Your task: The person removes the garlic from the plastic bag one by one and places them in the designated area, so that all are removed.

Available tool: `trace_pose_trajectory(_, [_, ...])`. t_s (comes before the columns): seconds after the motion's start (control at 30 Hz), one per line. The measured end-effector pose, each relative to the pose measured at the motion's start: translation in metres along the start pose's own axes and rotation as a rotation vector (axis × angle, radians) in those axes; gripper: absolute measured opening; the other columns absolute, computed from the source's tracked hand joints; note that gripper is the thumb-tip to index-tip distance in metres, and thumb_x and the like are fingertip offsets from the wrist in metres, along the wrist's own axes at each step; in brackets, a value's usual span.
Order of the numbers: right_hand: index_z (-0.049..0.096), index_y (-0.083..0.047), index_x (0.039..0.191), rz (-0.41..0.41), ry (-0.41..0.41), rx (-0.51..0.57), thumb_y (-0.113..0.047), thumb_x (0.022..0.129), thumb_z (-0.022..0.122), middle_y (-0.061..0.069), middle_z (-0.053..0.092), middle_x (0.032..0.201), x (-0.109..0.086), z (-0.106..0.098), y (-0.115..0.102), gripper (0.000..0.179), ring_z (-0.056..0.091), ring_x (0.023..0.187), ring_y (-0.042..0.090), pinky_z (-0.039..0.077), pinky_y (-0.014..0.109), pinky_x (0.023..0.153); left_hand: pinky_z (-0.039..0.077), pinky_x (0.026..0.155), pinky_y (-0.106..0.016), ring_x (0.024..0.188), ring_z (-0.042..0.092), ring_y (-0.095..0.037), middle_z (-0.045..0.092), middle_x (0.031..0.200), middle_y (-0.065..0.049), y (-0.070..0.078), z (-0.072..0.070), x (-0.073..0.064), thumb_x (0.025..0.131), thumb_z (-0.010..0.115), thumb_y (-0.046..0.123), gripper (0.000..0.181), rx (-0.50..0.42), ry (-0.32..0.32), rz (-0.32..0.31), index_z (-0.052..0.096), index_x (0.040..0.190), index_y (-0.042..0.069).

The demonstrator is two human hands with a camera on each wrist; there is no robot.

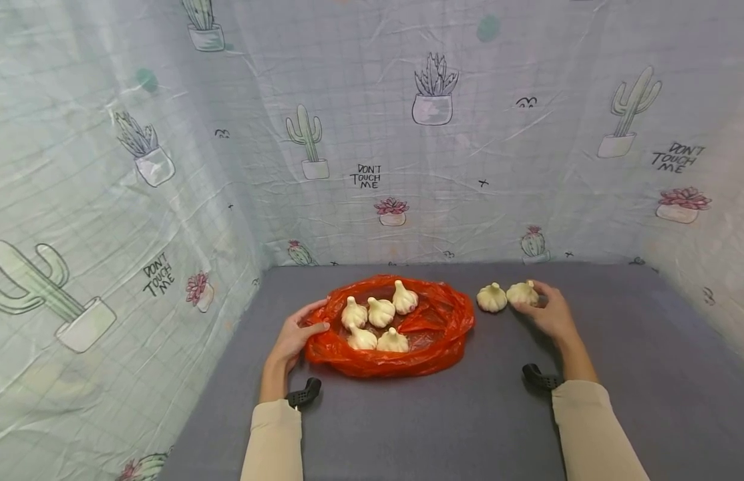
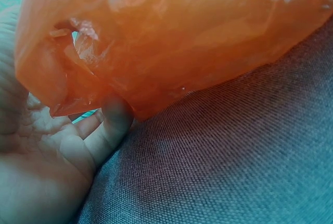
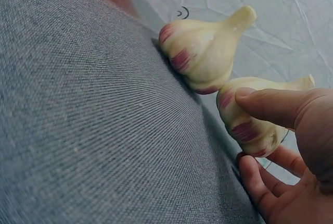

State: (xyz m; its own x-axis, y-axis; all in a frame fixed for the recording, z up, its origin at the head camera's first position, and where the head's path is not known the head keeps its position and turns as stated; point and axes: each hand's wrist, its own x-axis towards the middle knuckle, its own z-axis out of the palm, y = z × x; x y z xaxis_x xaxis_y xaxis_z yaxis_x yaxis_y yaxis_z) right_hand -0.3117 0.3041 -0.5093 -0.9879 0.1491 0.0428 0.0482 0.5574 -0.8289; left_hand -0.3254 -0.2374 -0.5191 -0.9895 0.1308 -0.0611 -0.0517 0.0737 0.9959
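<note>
An orange-red plastic bag (image 1: 432, 361) lies spread on the table, its mouth up, with several garlic bulbs (image 1: 381, 312) inside. My left hand (image 1: 294, 337) grips the bag's left rim; in the left wrist view the thumb (image 2: 112, 130) lies against the thin plastic, which hides part of the fingers. Right of the bag sit two more white, purple-streaked bulbs. My right hand (image 1: 549, 312) holds the farther garlic bulb (image 3: 250, 122) between thumb and fingers. The other garlic bulb (image 3: 200, 52) stands right beside it, stem up, between the held one and the bag.
The grey cloth-covered table (image 1: 420, 427) reaches back to a hanging sheet (image 1: 348, 133) printed with cacti, which also runs down the left and right sides. A black wrist-worn device (image 1: 304, 393) sits at the left wrist, and a similar device (image 1: 541, 378) at the right.
</note>
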Motion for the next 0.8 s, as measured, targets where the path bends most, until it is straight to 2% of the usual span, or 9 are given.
trace_pose_trajectory(0.23, [0.029, 0.002, 0.159, 0.001, -0.004, -0.033, -0.038, 0.098, 0.069, 0.036, 0.029, 0.154, -0.0008, 0.0000, 0.0011, 0.083, 0.049, 0.126, 0.050, 0.048, 0.046, 0.086, 0.055, 0.099, -0.035, 0.132, 0.054, -0.026, 0.052, 0.153, -0.004, 0.0002, 0.0002, 0.0001, 0.089, 0.076, 0.008, 0.059, -0.018, -0.005, -0.003, 0.060, 0.144, 0.020])
trace_pose_trajectory(0.43, [0.028, 0.003, 0.159, 0.013, -0.014, -0.041, -0.036, 0.098, 0.069, 0.036, 0.030, 0.154, -0.0013, -0.0003, -0.0022, 0.083, 0.046, 0.128, 0.051, 0.046, 0.056, 0.095, 0.055, 0.099, -0.035, 0.133, 0.053, -0.024, 0.051, 0.155, -0.002, -0.0006, -0.0007, 0.0001, 0.089, 0.076, 0.009, 0.060, -0.013, -0.010, -0.004, 0.059, 0.145, 0.020])
trace_pose_trajectory(0.6, [0.027, 0.004, 0.158, 0.017, -0.025, -0.041, -0.035, 0.098, 0.070, 0.036, 0.031, 0.154, -0.0010, -0.0017, -0.0011, 0.084, 0.046, 0.131, 0.051, 0.045, 0.055, 0.097, 0.056, 0.098, -0.035, 0.132, 0.055, -0.025, 0.053, 0.153, -0.004, 0.0001, -0.0004, 0.0002, 0.088, 0.076, 0.008, 0.059, -0.019, -0.003, -0.003, 0.060, 0.144, 0.020])
trace_pose_trajectory(0.8, [0.026, 0.004, 0.159, 0.025, -0.036, -0.051, -0.037, 0.098, 0.069, 0.035, 0.032, 0.155, -0.0006, -0.0029, 0.0026, 0.085, 0.047, 0.128, 0.048, 0.046, 0.048, 0.091, 0.055, 0.099, -0.035, 0.132, 0.054, -0.024, 0.052, 0.153, -0.004, -0.0005, 0.0003, 0.0006, 0.089, 0.076, 0.008, 0.059, -0.016, -0.006, -0.003, 0.059, 0.145, 0.020])
